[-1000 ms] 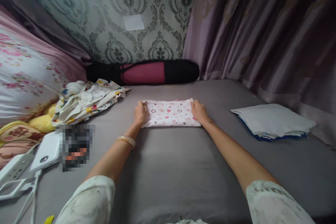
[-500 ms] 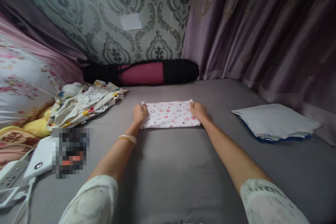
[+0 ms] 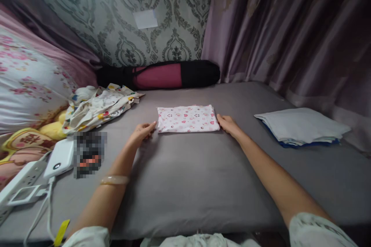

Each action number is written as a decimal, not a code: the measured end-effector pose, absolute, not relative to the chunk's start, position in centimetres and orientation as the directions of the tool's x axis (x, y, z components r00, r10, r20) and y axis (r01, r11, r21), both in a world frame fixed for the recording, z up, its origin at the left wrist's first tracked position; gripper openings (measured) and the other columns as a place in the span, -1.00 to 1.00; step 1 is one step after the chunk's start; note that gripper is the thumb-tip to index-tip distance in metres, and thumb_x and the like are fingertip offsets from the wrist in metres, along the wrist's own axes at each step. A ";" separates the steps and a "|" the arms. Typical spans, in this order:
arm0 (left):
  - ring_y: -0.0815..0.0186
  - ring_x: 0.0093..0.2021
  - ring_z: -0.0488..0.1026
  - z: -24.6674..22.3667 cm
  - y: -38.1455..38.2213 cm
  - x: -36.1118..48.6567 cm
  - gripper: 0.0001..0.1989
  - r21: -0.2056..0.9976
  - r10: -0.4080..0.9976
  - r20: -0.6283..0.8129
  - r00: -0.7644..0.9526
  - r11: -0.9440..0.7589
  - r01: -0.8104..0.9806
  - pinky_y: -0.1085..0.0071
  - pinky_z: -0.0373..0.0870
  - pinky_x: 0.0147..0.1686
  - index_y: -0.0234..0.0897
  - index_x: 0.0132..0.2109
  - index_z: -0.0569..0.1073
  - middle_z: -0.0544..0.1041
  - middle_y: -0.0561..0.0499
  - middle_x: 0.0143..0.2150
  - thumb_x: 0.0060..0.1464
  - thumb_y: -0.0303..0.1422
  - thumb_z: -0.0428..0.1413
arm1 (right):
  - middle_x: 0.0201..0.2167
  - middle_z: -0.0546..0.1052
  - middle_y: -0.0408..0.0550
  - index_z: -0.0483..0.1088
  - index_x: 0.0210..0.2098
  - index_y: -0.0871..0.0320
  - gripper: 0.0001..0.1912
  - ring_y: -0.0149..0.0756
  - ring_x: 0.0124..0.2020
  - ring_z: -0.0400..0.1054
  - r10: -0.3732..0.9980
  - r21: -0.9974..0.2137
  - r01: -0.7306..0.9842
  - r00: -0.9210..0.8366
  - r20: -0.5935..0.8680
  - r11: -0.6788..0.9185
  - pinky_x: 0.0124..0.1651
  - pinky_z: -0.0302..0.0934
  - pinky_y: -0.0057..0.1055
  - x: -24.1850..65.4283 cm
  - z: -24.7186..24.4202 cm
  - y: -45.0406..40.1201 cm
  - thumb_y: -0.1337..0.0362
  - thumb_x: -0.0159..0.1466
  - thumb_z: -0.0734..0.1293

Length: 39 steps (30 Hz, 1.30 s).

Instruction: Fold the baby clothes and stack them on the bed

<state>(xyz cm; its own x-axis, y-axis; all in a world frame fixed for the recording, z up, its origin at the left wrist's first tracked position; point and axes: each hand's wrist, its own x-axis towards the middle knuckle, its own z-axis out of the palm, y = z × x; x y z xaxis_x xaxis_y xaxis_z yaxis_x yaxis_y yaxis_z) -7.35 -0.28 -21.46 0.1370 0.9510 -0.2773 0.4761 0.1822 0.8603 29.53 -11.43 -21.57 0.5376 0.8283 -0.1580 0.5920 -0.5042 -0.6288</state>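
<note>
A folded white cloth (image 3: pixel 188 119) with a pink and red print of hearts and flowers lies flat on the grey bed sheet. Just off its left edge is my left hand (image 3: pixel 144 131), thumb stretched toward the cloth and the other fingers loosely bent, holding nothing. A pale bangle (image 3: pixel 114 180) circles my left forearm. At the opposite side, my right hand (image 3: pixel 228 124) has its fingers together on the cloth's right edge; its fingertips are partly hidden.
A stack of folded pale cloths (image 3: pixel 304 125) lies at right. Left are a crumpled printed cloth (image 3: pixel 101 108), a white power bank (image 3: pixel 59 158), a power strip (image 3: pixel 24 177) with cables and a blurred-out patch. A black and maroon long bag (image 3: pixel 158 76) rests along the wall.
My left hand has let go of the cloth and drawn back left and toward me. My right hand has shifted slightly outward along the right edge. The view has tilted a little.
</note>
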 end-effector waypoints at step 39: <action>0.24 -0.21 0.43 -22.1 -0.1 -1.3 -0.79 0.464 0.847 0.237 0.476 -0.529 0.711 0.34 0.33 -0.15 -0.30 -0.11 0.44 0.51 -0.10 -0.22 0.12 -0.39 0.01 | -0.13 0.57 0.16 0.52 -0.15 0.17 -0.67 -0.15 -0.13 0.46 0.814 -0.420 0.741 0.581 0.009 -0.524 -0.22 0.22 -0.40 28.9 -20.1 -6.5 0.15 0.33 0.19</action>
